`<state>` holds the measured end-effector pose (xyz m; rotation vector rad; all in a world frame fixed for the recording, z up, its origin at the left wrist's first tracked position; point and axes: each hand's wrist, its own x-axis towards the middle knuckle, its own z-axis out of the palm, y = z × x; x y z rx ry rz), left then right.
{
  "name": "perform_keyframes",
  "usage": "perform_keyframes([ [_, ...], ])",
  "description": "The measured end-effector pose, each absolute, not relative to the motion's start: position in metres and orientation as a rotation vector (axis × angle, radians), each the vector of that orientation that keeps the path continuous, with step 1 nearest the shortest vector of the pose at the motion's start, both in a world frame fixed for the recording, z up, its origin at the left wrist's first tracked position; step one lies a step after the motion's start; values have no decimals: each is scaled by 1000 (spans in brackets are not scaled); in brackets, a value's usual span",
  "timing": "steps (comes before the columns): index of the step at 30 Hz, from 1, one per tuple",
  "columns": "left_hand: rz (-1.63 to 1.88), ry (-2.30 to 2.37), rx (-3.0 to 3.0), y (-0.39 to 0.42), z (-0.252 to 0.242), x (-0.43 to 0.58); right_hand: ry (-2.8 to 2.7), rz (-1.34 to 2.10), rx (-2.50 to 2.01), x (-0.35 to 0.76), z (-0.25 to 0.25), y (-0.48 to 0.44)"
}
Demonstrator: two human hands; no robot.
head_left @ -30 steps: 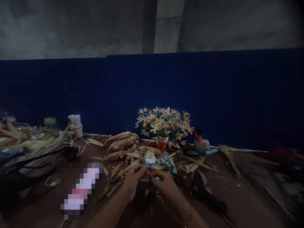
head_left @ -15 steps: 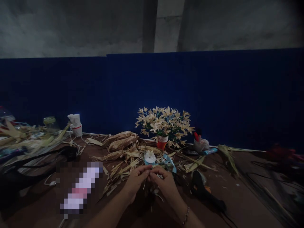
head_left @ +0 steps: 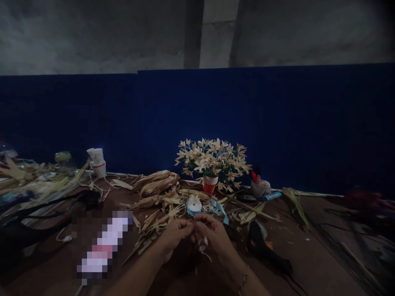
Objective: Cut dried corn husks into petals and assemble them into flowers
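My left hand [head_left: 177, 235] and my right hand [head_left: 212, 231] meet low in the middle of the view, fingertips pinched together. Whatever they hold between them is too small and dark to make out. Just below the fingers, thin pale strips [head_left: 203, 248] show against the table. Beyond my fingertips lies a white spool [head_left: 194, 204] with light blue ribbon [head_left: 220, 210] beside it. Behind that stands a red and white cup [head_left: 210, 185] holding a bunch of cream star-shaped flowers [head_left: 212, 156]. A bracelet circles my right wrist.
Dried corn husks [head_left: 159, 183] are heaped left of the cup. A black glue gun [head_left: 267, 248] lies to the right of my hands, its cord trailing forward. At left are a blurred-out bright object [head_left: 105, 244] and a black strap-like item [head_left: 89, 200]. A blue panel [head_left: 197, 102] stands behind.
My left hand's fingers have drawn back slightly and curled, and my right fingers have shifted a little. Both hands stay together in the same place.
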<state>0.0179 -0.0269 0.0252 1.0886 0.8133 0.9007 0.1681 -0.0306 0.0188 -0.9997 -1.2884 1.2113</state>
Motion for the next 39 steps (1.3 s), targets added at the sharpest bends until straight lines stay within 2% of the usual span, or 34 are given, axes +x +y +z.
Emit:
perform_keyframes([
  [4, 863, 773, 1032, -28, 26, 18, -1350, 1170, -960, 170, 26, -31],
  [13, 893, 763, 976, -32, 30, 26, -1066, 1214, -1021, 161, 13, -30],
  [16, 928, 758, 965, -32, 29, 26, -1088, 1313, -992, 163, 18, -30],
  [22, 863, 723, 993, -31, 24, 24, -1212, 1214, -938, 165, 26, -32],
  [39, 1003, 805, 1122, -28, 19, 26, -1101, 1290, -952, 162, 22, -32],
])
